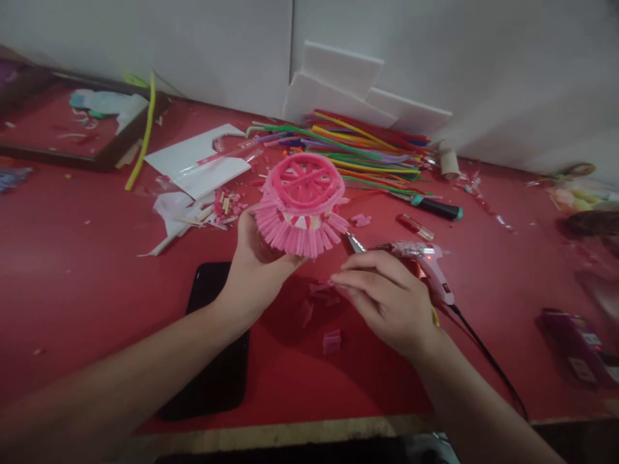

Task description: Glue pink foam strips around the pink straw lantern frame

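Note:
My left hand (256, 270) is wrapped round a round pink pipe-cleaner craft piece (304, 183), lifted above the table. Its top is a spoked ring, and a fringe of short pink pieces (309, 240) runs round it, with a pale band between. Just right of it, my right hand (382, 290) is closed, thumb and fingertips pinched at a small pink pipe-cleaner piece (323, 287). A pointed metal blade (356, 243) shows beyond the right fingers; whether the hand holds it is hidden. Several cut pink pieces (331, 341) lie on the table below.
A pink glue gun (432, 264) with a black cord lies at right, near a cutter (438, 207). Colourful pipe cleaners (367, 151) lie at the back before white foam sheets (338, 64). A black phone (213, 380) lies under my left forearm. A brown frame (109, 154) stands far left.

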### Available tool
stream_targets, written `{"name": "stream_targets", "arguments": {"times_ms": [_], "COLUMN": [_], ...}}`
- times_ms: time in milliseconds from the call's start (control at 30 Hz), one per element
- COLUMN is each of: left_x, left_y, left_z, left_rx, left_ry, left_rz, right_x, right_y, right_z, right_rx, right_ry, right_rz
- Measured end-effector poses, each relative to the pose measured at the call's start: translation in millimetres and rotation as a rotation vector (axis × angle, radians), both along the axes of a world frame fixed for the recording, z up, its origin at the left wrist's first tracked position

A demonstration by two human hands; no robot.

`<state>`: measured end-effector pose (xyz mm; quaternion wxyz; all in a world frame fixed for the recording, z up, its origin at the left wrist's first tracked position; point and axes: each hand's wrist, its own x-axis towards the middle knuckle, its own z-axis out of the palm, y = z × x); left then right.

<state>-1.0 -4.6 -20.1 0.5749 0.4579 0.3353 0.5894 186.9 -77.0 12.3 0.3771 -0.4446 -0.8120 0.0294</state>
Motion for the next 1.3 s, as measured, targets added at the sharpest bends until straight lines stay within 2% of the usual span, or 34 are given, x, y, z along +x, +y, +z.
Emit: {"name": "stream_targets", "arguments": {"times_ms": [167, 300, 433, 500, 733, 900, 1300], "left_x": [-0.9, -0.5, 0.0, 0.0, 1.4, 0.8, 0.0], "left_y": [-1.3, -1.6, -2.6, -3.2, -4.9, -5.3, -5.7], "left_z": [-1.0, -2.8, -2.7, -2.3, 1.7, 3.5, 3.2], "left_rx": [0.058, 0.156, 0.211, 0.216, 0.203, 0.149, 0.142], "left_ry": [0.038, 0.078, 0.106, 0.111, 0.047, -0.010, 0.080], "left_rz": [-0.038, -0.132, -0.153, -0.155, -0.181, -0.223, -0.189], "right_x": [3.6, 1.2, -4.9, -7.3, -9.9, -8.7, -7.7], "right_y": [-5.6, -7.1, -8.7, -9.0, -5.6, -6.8, -7.2], "right_z": [4.8, 3.7, -1.3, -1.3, 8.3, 7.9, 6.6], "right_rx": [0.151, 0.237, 0.193, 0.172, 0.276, 0.239, 0.214], "right_ry": [0.047, 0.080, 0.271, 0.295, 0.092, 0.020, -0.004], "right_rz": [-0.178, -0.295, -0.299, -0.299, -0.264, -0.269, -0.242]}}
